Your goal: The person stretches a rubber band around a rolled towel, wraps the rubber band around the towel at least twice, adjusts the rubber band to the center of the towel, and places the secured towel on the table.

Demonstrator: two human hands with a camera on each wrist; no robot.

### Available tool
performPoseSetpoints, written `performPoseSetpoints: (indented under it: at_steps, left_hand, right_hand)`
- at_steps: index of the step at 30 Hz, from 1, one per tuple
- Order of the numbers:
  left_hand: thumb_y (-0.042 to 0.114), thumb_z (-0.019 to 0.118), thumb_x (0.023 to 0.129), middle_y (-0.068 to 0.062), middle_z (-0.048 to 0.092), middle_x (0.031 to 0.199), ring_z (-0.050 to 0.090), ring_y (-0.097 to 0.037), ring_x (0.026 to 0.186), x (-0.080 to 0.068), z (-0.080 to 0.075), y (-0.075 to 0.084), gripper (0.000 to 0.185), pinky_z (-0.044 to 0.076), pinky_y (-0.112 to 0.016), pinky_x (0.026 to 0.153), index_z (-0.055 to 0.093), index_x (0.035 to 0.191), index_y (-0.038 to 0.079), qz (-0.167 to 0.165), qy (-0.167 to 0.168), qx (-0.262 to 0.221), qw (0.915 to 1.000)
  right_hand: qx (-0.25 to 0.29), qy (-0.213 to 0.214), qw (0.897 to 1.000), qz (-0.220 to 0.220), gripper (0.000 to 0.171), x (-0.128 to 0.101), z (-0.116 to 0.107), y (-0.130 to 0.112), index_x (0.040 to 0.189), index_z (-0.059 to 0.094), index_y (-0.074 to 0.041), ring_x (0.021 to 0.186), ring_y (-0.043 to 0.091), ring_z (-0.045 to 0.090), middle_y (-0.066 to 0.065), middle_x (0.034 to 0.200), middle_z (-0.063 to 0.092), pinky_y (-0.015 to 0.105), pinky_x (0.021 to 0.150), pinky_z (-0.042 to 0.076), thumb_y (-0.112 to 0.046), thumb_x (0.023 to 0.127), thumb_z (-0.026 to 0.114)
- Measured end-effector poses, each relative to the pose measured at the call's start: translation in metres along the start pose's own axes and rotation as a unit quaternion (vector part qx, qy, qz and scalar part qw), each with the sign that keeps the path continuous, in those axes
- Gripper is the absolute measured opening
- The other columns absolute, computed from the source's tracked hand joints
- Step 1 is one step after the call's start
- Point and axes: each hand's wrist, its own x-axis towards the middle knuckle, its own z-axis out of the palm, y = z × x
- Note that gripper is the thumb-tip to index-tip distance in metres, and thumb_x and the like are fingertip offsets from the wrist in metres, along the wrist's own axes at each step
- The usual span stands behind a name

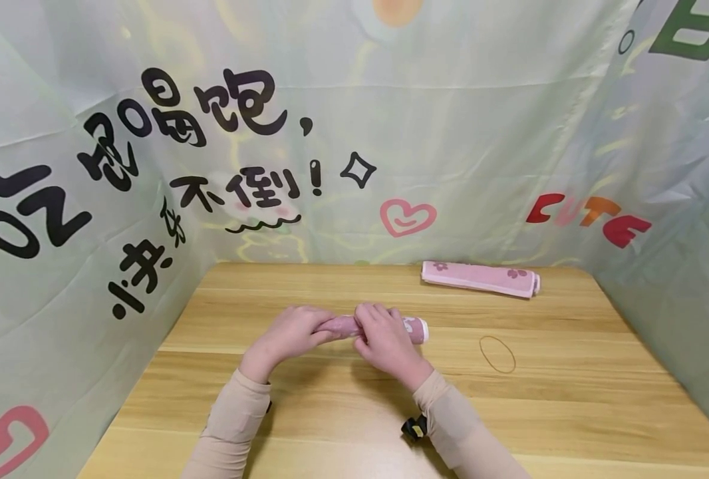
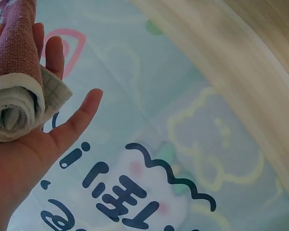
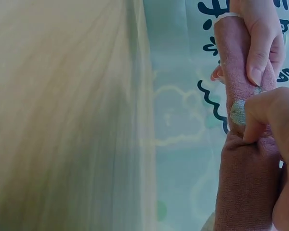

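A rolled pink towel (image 1: pixel 417 330) with a white edge is held in both hands over the middle of the table. My left hand (image 1: pixel 290 336) grips its left part, thumb along the near side. Farther right, my right hand (image 1: pixel 390 344) pinches the roll near its middle, and the right end sticks out past the fingers. The left wrist view shows the spiral end of the towel (image 2: pixel 14 62) against the left palm, with a loose corner standing out. Under the right fingers the towel (image 3: pixel 245 178) is creased.
Another rolled pink towel (image 1: pixel 480 279) with flower patterns lies at the back right of the wooden table (image 1: pixel 570 399). A thin rubber band (image 1: pixel 514 362) lies to the right of the hands. Printed fabric (image 1: pixel 480 133) walls in the back and sides.
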Motion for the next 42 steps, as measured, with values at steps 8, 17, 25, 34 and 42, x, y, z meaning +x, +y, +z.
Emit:
performPoseSetpoints:
  at_steps: [8,17,25,34,42]
  left_hand:
    - [0.034,0.064,0.093,0.005,0.075,0.099,0.071,-0.013,0.089,0.000,0.001,0.001,0.019,0.056,-0.035,0.079,0.073,0.103,0.020,0.007,0.015,-0.002,0.9999]
    - [0.035,0.064,0.093,0.004,0.075,0.104,0.071,-0.014,0.095,0.002,0.003,0.001,0.022,0.056,-0.035,0.083,0.072,0.108,0.020,0.016,0.022,-0.010,0.9996]
    - [0.032,0.063,0.093,0.004,0.074,0.106,0.070,-0.013,0.097,0.002,0.004,0.001,0.022,0.055,-0.038,0.083,0.071,0.110,0.021,0.019,0.018,0.009,0.9996]
    - [0.033,0.064,0.093,0.004,0.074,0.103,0.070,-0.014,0.094,0.002,0.010,-0.003,0.019,0.055,-0.039,0.082,0.071,0.106,0.021,0.016,0.020,0.014,0.9996]
    - [0.030,0.064,0.093,0.004,0.074,0.104,0.070,-0.014,0.094,0.001,0.010,-0.002,0.019,0.055,-0.039,0.082,0.071,0.107,0.020,0.018,0.021,0.015,0.9995]
  right_hand:
    - [-0.009,0.007,1.000,-0.003,0.033,-0.001,-0.001,0.001,0.092,0.046,-0.016,0.081,0.016,0.053,-0.006,0.079,0.050,0.039,0.077,0.043,-0.017,0.073,0.073]
    - [-0.019,0.030,0.999,-0.021,0.038,0.000,-0.002,0.000,0.100,0.050,-0.015,0.088,0.020,0.059,-0.001,0.091,0.066,0.037,0.080,0.041,-0.011,0.072,0.076]
    - [-0.052,0.021,0.998,-0.029,0.035,0.000,-0.003,0.002,0.100,0.050,-0.016,0.087,0.020,0.056,-0.003,0.092,0.062,0.037,0.079,0.039,-0.011,0.074,0.073]
    - [-0.041,-0.013,0.998,-0.034,0.039,0.000,-0.004,0.004,0.099,0.048,-0.017,0.086,0.018,0.059,-0.004,0.088,0.064,0.037,0.079,0.043,-0.011,0.072,0.075]
    - [-0.032,-0.025,0.999,-0.028,0.039,0.000,-0.003,0.007,0.099,0.048,-0.017,0.091,0.019,0.059,-0.003,0.084,0.064,0.039,0.084,0.043,-0.014,0.073,0.078]
